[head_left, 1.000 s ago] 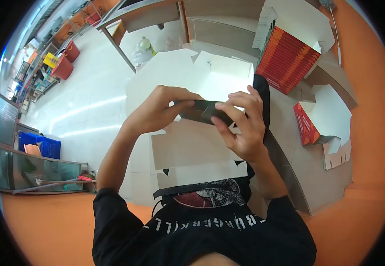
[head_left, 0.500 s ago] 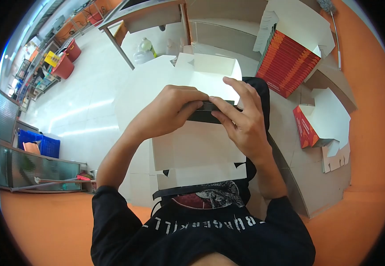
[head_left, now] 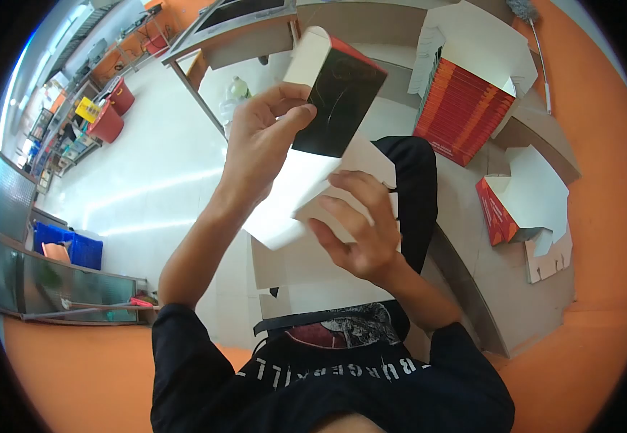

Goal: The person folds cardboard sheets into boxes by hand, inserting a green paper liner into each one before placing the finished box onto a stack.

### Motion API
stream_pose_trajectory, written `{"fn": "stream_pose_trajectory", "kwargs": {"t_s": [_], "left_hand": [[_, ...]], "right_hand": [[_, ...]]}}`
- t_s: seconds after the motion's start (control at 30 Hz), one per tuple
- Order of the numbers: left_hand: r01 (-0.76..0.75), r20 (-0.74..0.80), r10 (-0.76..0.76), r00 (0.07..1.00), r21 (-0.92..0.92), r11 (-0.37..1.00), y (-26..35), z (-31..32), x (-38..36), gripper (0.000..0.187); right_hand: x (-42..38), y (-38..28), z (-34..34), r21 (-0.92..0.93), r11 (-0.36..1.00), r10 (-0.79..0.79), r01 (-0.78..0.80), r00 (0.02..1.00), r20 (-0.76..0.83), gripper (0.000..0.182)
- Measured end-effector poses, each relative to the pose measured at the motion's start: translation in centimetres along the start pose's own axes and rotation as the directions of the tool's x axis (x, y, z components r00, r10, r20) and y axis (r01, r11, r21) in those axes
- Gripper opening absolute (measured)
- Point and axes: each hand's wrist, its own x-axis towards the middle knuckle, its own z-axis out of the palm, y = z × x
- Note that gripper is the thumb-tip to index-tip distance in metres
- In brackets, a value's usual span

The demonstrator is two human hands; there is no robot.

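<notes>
Pale glossy floor tiles (head_left: pixel 162 144) are gleaming behind the left hand (head_left: pixel 255 144), whose thumb and fingers are pinching the black, red and white cardboard box (head_left: pixel 342 101). Below it, the right hand (head_left: pixel 367 242) is spreading its fingers; contact is unclear. White letters on the black shirt (head_left: pixel 328 397) are reading "BURGERKILL"; print on the stacked red cartons (head_left: pixel 463 108) is appearing illegible.

The black-and-white cardboard carton (head_left: pixel 338 108) has swung up, tilted, in the left hand (head_left: pixel 259 137); the right hand (head_left: pixel 360 234) has come off its black side.
</notes>
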Motion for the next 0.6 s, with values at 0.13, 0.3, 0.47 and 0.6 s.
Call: {"fn": "stream_pose_trajectory", "kwargs": {"t_s": [0.13,0.3,0.47,0.6], "left_hand": [[-0.017,0.022,0.022,1.000,-0.224,0.974,1.5,1.2,-0.2,0.007],[-0.079,-0.019,0.077,0.997,-0.346,0.935,1.8,1.2,-0.2,0.006],[-0.105,-0.064,0.094,0.994,-0.214,0.971,2.5,1.7,-0.9,0.008],[-0.132,-0.059,0.125,0.990,-0.125,0.983,2.0,1.5,-1.5,0.009]], "right_hand": [[1.3,2.0,1.3,-0.102,0.993,-0.058,0.054,0.997,-0.044,0.046],[2.1,4.3,0.9,-0.033,0.997,-0.075,0.073,0.995,-0.071,0.055],[3.8,4.3,-1.2,-0.065,0.992,-0.113,0.111,0.993,-0.031,0.048],[4.6,4.1,-1.9,-0.172,0.981,-0.099,0.093,0.995,-0.024,0.032]]}}
